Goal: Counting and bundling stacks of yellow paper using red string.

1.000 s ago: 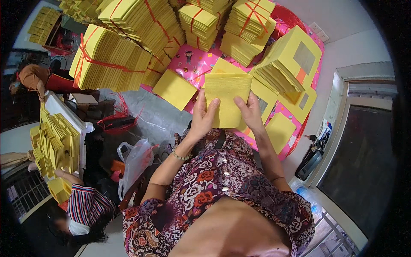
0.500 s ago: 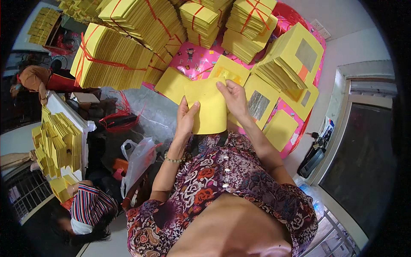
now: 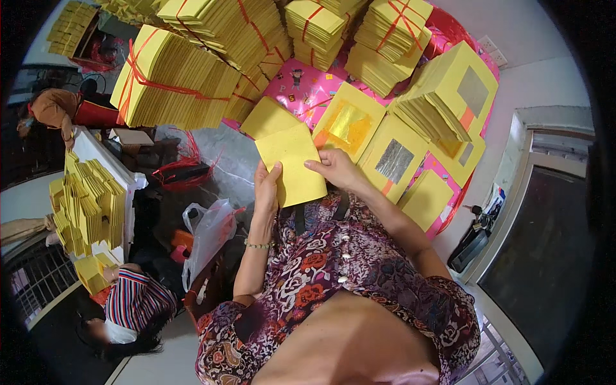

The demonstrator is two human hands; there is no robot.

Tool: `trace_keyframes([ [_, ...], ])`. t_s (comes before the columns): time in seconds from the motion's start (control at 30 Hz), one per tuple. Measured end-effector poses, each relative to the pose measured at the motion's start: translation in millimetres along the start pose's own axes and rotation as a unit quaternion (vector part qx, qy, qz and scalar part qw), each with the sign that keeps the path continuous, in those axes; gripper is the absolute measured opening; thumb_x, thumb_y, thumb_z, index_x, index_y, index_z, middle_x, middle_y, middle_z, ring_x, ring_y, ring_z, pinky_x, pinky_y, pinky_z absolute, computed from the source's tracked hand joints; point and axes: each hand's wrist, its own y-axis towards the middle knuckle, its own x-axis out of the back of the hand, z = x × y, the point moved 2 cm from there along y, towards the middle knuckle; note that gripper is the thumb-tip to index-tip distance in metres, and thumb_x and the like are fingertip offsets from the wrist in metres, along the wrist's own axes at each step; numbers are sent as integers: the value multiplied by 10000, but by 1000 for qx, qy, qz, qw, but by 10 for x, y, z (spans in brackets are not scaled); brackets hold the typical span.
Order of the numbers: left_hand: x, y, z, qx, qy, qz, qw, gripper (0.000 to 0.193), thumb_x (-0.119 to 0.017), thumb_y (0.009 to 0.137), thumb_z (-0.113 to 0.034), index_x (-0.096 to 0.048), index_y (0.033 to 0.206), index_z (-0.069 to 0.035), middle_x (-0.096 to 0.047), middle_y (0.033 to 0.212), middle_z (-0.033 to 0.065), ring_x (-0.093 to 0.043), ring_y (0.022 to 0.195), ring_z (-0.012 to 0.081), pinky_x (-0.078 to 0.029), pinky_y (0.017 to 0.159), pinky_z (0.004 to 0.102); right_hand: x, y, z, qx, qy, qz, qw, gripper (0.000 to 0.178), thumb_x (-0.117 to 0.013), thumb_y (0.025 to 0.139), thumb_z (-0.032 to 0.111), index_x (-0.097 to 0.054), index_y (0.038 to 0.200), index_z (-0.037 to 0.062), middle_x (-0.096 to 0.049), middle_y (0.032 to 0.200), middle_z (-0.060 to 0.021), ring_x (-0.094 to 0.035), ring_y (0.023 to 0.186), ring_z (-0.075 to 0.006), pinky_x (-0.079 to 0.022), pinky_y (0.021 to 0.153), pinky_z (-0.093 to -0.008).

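Observation:
A plain yellow sheet of joss paper (image 3: 294, 157) is held tilted in front of my chest. My left hand (image 3: 267, 185) pinches its lower left edge, thumb on top and fingers underneath. At the right edge, my right hand (image 3: 339, 168) grips it with the thumb on top; the other fingers are partly hidden. Just beyond it, on a pink patterned cover (image 3: 292, 82), lie another plain yellow sheet (image 3: 264, 117), a sheet with a gold foil square (image 3: 346, 123) and one with a silver foil square (image 3: 394, 159). A leaning stack of foil-marked sheets (image 3: 443, 96) rises farther right.
Tall yellow bundles (image 3: 176, 80) tied with red string stand at the far side. To the left are a clear plastic bag (image 3: 210, 234), loose red string (image 3: 186, 163) and a white table (image 3: 115, 163) bearing yellow paper. A person in a striped top (image 3: 138, 301) works there.
My right hand has slid from the sheet's upper right corner down to its right edge. The sheet has turned slightly and lies flatter. The whole view has shifted a little.

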Motion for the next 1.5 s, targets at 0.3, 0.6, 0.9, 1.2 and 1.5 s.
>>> trace_keyframes([
  [0.3, 74, 87, -51, -52, 12, -48, 997, 323, -467, 951, -24, -439, 1273, -11, -563, 1227, 115, -570, 1092, 201, -457, 947, 337, 43, 210, -286, -8, -127, -17, 992, 244, -649, 886, 226, -628, 887, -17, -643, 689, -22, -605, 658, -73, -498, 641, -229],
  [0.6, 258, 440, 49, -74, 16, -125, 989, 335, -456, 961, -44, -433, 1292, -3, -551, 1238, 119, -558, 1100, 208, -449, 945, 338, 24, 420, -163, -29, -109, -79, 990, 307, -677, 853, 279, -600, 829, -17, -612, 649, -57, -585, 586, -108, -447, 527, -300],
  [0.9, 566, 1279, 411, -106, 133, -156, 973, 310, -517, 936, -50, -485, 1234, 29, -604, 1137, 101, -584, 1006, 183, -455, 876, 296, 226, 1145, -202, 82, -433, -192, 877, 319, -630, 862, 326, -550, 953, 30, -650, 854, -179, -626, 815, -372, -475, 698, -455],
  [1.2, 683, 1492, 539, -109, 280, -212, 930, 383, -648, 832, -99, -538, 1168, 47, -607, 1121, 175, -577, 1042, 296, -431, 914, 387, 267, 1405, -464, 14, -474, -174, 863, 279, -580, 894, 280, -508, 1015, 39, -653, 868, -191, -636, 831, -378, -480, 715, -492],
  [1.5, 209, 1497, 189, -385, 683, 41, 619, 678, -598, 808, -149, -326, 1427, -95, -317, 1442, 212, -228, 1365, 412, -197, 1117, 509, 270, 1380, -432, 7, -482, -179, 858, 296, -575, 895, 314, -522, 1005, 44, -651, 824, -190, -632, 823, -381, -477, 722, -491],
])
